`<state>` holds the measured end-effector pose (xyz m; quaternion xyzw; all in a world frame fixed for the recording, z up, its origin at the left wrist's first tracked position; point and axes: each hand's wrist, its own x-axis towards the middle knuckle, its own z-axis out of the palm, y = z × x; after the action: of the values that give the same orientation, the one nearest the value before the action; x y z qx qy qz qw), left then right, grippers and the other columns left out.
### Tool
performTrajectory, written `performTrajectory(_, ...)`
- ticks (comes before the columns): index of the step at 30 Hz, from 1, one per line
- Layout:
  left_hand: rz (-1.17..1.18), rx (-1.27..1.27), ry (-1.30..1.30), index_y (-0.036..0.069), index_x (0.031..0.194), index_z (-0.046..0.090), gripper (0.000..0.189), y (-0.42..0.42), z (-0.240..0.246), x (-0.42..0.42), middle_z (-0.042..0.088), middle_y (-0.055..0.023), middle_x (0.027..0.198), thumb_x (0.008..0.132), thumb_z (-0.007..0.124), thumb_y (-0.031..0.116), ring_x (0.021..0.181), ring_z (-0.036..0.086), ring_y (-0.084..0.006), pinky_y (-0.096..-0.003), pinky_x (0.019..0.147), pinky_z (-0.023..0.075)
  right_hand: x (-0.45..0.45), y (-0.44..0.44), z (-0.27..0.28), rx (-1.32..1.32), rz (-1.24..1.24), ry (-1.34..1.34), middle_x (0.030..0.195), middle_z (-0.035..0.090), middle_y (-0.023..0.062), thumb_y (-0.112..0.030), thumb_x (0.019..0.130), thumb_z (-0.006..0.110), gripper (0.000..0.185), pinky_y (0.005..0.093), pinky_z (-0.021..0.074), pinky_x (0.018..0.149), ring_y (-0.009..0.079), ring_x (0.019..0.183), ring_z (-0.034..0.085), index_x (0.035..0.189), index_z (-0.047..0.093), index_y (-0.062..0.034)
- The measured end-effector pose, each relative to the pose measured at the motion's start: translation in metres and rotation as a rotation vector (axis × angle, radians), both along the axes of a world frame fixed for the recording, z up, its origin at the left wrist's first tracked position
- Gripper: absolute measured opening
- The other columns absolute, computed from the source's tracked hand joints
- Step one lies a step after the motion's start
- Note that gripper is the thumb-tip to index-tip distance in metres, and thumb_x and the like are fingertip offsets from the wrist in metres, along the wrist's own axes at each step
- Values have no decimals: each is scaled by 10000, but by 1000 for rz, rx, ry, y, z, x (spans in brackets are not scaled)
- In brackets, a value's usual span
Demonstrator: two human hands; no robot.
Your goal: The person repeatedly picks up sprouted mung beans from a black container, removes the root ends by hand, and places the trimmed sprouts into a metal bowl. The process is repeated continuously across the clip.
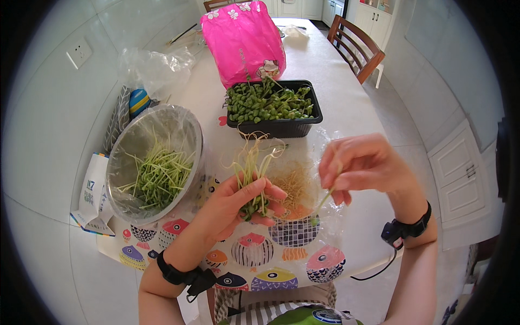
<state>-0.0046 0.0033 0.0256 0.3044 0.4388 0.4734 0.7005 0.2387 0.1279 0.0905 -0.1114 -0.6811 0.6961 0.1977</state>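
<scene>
My left hand (243,203) holds a bunch of green sprouts (254,162), their pale roots pointing away from me and their leaves hanging under the palm. To its right, my right hand (353,168) pinches a single sprout (323,203) between thumb and fingers, leaf end down. Between the hands, a pile of thin brown root ends (294,185) lies on clear plastic film. A metal bowl (199,162) lined with a clear bag stands at the left, with sprouts (164,174) inside. Beyond the hands is a black plastic tray (276,130) full of leafy sprouts (264,101).
A bright pink plastic bag (243,40) stands behind the tray. A crumpled clear bag (158,69) lies at the back left, and a white paper packet (93,199) leans left of the bowl. A wooden chair (361,53) is beyond the table's right edge.
</scene>
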Motion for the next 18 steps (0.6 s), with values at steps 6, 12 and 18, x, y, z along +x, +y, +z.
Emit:
performTrajectory(6,139,-68,-50,41,1183,547,277,1,0,6,635,-89,1092,1015,490,254,902,664,-164,-305,735,566,-53,-8,-24,-236,56,-199,747,672,52,-88,895,677,109,217,481,524,94,629,626,913,667,20)
performTrajectory(12,81,-2,109,35,1232,518,309,-2,-12,8,646,-73,1029,1028,466,261,897,639,-131,-279,721,519,-63,-4,-50,-194,-74,-283,767,674,57,-99,898,681,127,222,499,575,102,670,645,912,644,22)
performTrajectory(18,-3,155,186,31,1212,519,278,-3,-13,11,639,-57,955,1028,467,233,769,593,-104,-244,684,490,-58,-6,-64,-260,-79,-157,825,672,44,-66,887,687,103,235,522,680,96,746,651,912,626,14)
